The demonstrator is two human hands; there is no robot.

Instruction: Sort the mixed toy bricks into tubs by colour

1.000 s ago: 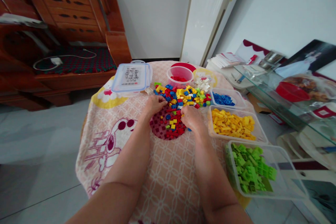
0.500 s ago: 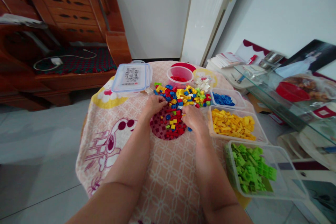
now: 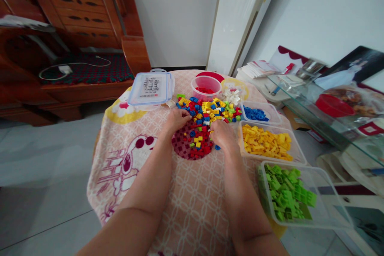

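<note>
A mixed pile of toy building bricks [image 3: 210, 108] in red, yellow, blue and green lies across the middle of the table. At its left edge, my left hand [image 3: 177, 120] is closed, fingertips drawn together; whatever they pinch is hidden. My right hand [image 3: 221, 133] is closed at the pile's near right side, with a bit of yellow brick showing at its fingertips. Between the hands, loose bricks, mostly red with some yellow ones [image 3: 198, 142], are scattered over a dark red patch of the cloth [image 3: 181, 150].
On the right stand clear boxes of blue bricks [image 3: 255, 114], yellow bricks [image 3: 267, 142] and green bricks [image 3: 289, 192]. Behind the pile are a round tub [image 3: 206, 93] holding red bricks and some white bricks [image 3: 231, 96]. A lidded box [image 3: 150, 88] sits at back left. A glass shelf [image 3: 333, 124] adjoins the right side.
My right hand has shifted very slightly to the right, the yellow bit still at its fingertips. My left hand stays at the pile's left edge.
</note>
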